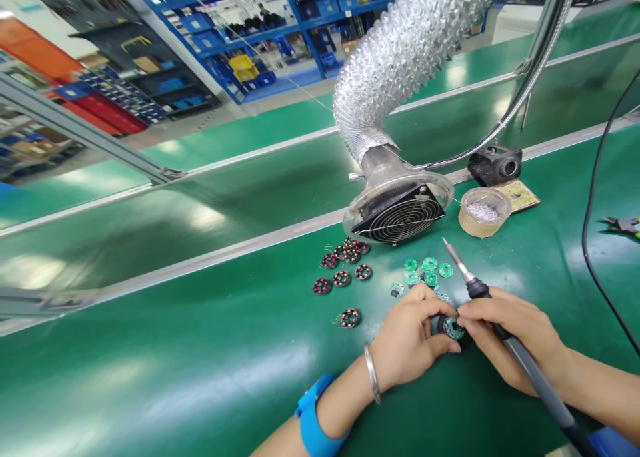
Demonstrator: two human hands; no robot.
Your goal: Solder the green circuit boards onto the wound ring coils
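Observation:
My left hand [413,333] grips a small round black part with a green circuit board [454,327] on its face, thumb and fingers on either side. A soldering iron [475,285] lies in my right hand [520,333], its tip pointing up and away from the board. My right thumb and forefinger meet at the board's edge; whether they pinch something small there I cannot tell. Beyond my hands is a cluster of loose green round circuit boards [429,265]. Several copper-wound motor stators [342,278] sit to the left, one [351,318] nearer my left wrist.
A fume extractor fan [400,217] on a silver flexible duct [400,63] hangs over the bench. Behind the boards stand a round tub [483,211] of metallic bits and a black soldering-iron holder [496,165]. Pliers [623,226] and a black cable [590,257] lie at right.

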